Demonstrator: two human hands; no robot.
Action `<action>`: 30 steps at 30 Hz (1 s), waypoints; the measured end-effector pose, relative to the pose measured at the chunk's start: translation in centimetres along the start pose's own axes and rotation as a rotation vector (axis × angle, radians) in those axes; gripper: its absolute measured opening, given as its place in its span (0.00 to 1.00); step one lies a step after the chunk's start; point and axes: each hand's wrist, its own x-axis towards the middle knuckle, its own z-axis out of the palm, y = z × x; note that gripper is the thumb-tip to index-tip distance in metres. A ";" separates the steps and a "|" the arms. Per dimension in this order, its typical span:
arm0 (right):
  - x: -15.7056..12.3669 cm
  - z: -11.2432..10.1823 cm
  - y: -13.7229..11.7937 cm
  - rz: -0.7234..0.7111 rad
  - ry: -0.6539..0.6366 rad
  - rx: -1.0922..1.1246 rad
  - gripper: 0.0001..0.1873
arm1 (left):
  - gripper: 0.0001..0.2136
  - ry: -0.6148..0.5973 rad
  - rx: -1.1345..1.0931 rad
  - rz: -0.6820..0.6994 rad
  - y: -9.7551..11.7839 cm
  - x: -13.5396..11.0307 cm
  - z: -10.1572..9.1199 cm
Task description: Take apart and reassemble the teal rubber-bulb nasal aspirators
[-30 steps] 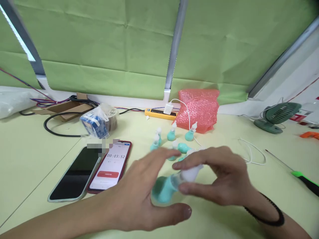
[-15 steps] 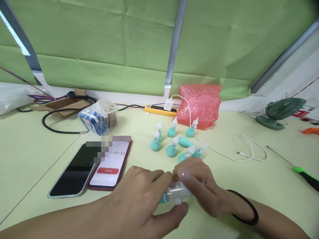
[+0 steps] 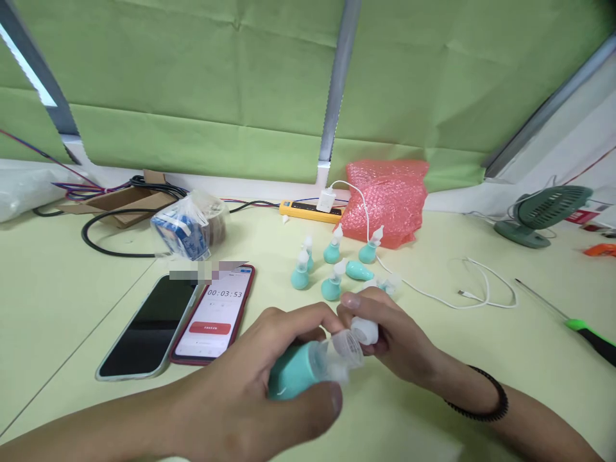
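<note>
At the near middle, a teal bulb (image 3: 293,371) was gripped by the left hand (image 3: 260,385), its clear collar (image 3: 342,354) turned toward the right. Just beside the collar's mouth, a white cap (image 3: 366,331) was pinched by the right hand (image 3: 397,324). A dark phone (image 3: 147,330) and a lit phone (image 3: 214,311) were laid at left. Farther off, small teal-based bottles (image 3: 331,289) were grouped, with red bubble wrap (image 3: 387,202) placed beyond.
</note>
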 end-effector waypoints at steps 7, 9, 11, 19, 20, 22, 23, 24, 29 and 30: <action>0.5 -0.2 -0.4 -0.054 0.056 -0.139 0.16 | 0.10 -0.071 -0.549 -0.169 -0.9 0.5 -0.3; 0.3 -0.2 -0.7 -0.178 0.144 -0.365 0.11 | 0.12 -0.041 -0.608 -0.129 -1.2 0.5 -0.3; 0.3 -0.1 -0.8 -0.340 0.231 -0.658 0.07 | 0.12 0.002 -0.606 -0.084 -1.5 0.5 -0.4; 1.5 -1.4 1.3 -0.776 0.038 -1.660 0.07 | 0.09 0.094 -0.512 -0.032 -1.4 0.7 -0.2; 1.7 -1.6 1.7 -0.767 -0.017 -1.738 0.08 | 0.08 0.088 -0.505 -0.044 -1.4 0.8 -0.1; 2.2 -2.0 2.5 -0.714 -0.113 -1.816 0.10 | 0.08 0.080 -0.489 -0.055 -1.3 0.9 0.0; 2.4 -2.2 2.8 -0.684 -0.141 -1.826 0.11 | 0.07 0.087 -0.483 -0.048 -1.3 0.9 0.0; 2.6 -2.4 3.0 -0.655 -0.154 -1.828 0.11 | 0.07 0.098 -0.474 -0.040 -1.4 1.0 0.1; 3.4 -3.4 3.3 -0.634 -0.149 -1.756 0.13 | 0.07 0.156 -0.428 -0.049 -1.6 1.3 0.1; 3.6 -3.5 3.2 -0.657 -0.127 -1.712 0.13 | 0.07 0.171 -0.412 -0.048 -1.7 1.4 0.1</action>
